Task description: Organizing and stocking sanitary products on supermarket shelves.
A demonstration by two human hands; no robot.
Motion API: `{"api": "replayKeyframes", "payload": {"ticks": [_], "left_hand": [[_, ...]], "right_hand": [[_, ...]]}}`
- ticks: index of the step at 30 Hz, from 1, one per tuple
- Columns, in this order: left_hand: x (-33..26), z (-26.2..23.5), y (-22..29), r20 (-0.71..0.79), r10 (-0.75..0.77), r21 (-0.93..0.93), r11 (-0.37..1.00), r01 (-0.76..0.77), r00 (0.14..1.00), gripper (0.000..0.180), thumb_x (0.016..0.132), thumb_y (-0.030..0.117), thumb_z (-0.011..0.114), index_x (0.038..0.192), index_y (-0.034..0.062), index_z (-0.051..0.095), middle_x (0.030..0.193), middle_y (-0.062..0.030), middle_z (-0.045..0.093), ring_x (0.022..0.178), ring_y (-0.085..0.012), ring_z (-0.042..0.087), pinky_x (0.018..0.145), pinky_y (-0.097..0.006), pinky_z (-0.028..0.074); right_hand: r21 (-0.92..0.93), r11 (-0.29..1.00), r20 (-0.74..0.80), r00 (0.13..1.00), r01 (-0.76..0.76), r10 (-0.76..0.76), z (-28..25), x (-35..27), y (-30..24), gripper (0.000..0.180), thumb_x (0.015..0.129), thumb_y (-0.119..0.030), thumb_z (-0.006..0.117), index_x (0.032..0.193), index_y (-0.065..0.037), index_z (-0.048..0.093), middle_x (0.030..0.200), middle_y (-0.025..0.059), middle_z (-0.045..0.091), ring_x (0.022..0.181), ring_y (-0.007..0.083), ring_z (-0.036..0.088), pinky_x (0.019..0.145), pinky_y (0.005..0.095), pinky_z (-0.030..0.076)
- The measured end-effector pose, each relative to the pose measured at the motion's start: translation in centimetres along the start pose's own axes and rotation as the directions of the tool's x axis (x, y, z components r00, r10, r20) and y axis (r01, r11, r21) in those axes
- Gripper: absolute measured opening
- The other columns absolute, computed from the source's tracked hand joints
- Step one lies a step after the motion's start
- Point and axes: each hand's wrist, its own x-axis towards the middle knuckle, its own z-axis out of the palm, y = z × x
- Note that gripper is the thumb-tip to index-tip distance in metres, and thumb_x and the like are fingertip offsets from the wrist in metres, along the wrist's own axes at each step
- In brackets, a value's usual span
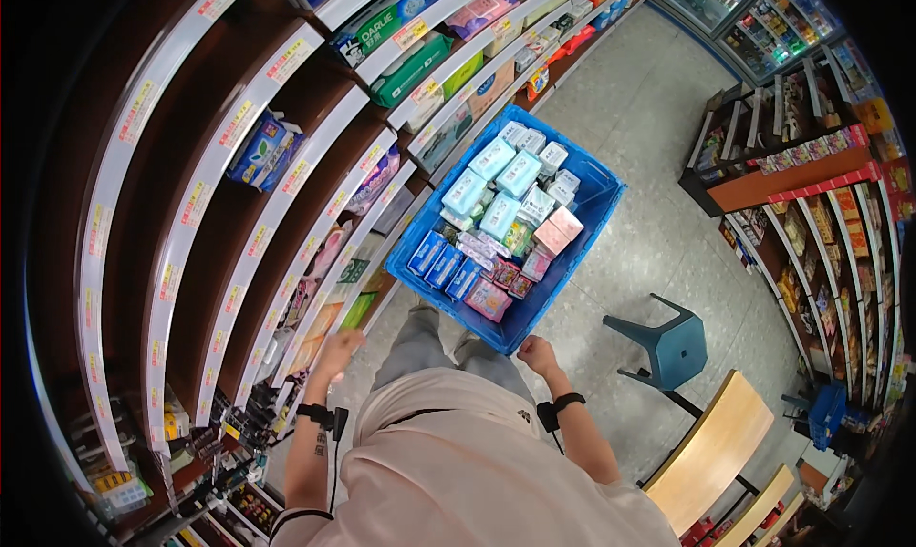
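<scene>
A blue plastic crate [598,192] stands in front of me, beside the shelves. Inside it lie light-blue packs [464,193], white packs [536,204], pink packs [563,225], dark-blue boxes [445,266] and small red packs [506,273]. Close to the crate's near corner is my right hand [539,354], its fingers curled; whether it touches the rim I cannot tell. My left hand [338,352] hangs by the lower shelves with loosely closed fingers and no visible object in them. Both wrists wear black bands.
Shelves [176,213] with price tags curve along my left, with a blue pack [267,153] on one. A dark-teal stool [673,342] and a wooden tabletop [716,452] are to the right. Beyond stand a snack rack [821,204] and drink coolers [763,22].
</scene>
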Motion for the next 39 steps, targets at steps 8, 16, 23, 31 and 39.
{"api": "replayKeyframes", "payload": {"ticks": [8,16,23,31,39], "left_hand": [[-21.3,11.6,-21.0,-0.165,-0.778,-0.069,0.623,0.779,0.607,0.057,0.091,0.047,0.059,0.083,-0.0097,0.067,0.07,-0.0223,0.065,0.067,-0.038,0.066,0.06,-0.048,0.052],[-22.8,17.5,-15.6,-0.298,-0.771,-0.198,0.626,0.754,0.562,0.062,0.091,0.05,0.057,0.072,-0.0087,0.065,0.065,-0.0224,0.062,0.067,-0.0356,0.065,0.064,-0.046,0.051],[-27.5,21.2,-11.4,-0.459,-0.484,-0.032,0.847,0.53,0.745,0.051,0.084,0.044,0.064,0.065,-0.003,0.063,0.07,-0.0256,0.062,0.07,-0.0432,0.061,0.067,-0.05,0.048],[-42.0,42.2,-24.4,0.064,-0.754,0.045,0.656,0.753,0.654,0.019,0.072,0.026,0.064,0.076,0.0105,0.074,0.077,-0.0119,0.072,0.079,-0.0295,0.07,0.069,-0.041,0.056],[-47.5,49.3,-22.7,-0.107,-0.855,-0.433,0.499,0.751,0.507,0.015,0.073,0.018,0.069,0.082,0.008,0.074,0.084,-0.0164,0.073,0.084,-0.0301,0.071,0.075,-0.039,0.056]], "right_hand": [[0.06,0.976,0.12,0.973,-0.207,0.199,-3.1,-0.4,7.3,0.02,0.07,-0.015,0.077,0.076,0.001,0.067,0.062,0.0098,0.065,0.05,0.0198,0.061,0.048,0.0352,0.05],[-0.436,0.834,0.291,0.823,-0.339,0.487,-3.9,-0.1,11.8,0.029,0.076,-0.024,0.074,0.075,0.003,0.068,0.061,0.016,0.064,0.052,0.0267,0.062,0.048,0.0409,0.05],[-0.309,0.947,0.405,0.889,-0.088,0.215,-3.1,1.7,6.5,0.04,0.079,-0.036,0.069,0.08,0.004,0.071,0.066,0.0171,0.065,0.055,0.0308,0.062,0.054,0.0422,0.05],[-0.575,0.756,0.477,0.879,0.312,-0.001,-3.0,-2.6,4.9,0.037,0.066,-0.038,0.079,0.076,-0.003,0.072,0.079,0.0165,0.07,0.079,0.0308,0.068,0.074,0.04,0.054],[-0.656,0.73,0.46,0.868,0.192,0.186,-4.7,-6.9,13.3,0.034,0.071,-0.039,0.075,0.083,-0.007,0.073,0.085,0.0135,0.069,0.079,0.0292,0.066,0.074,0.0388,0.055]]}}
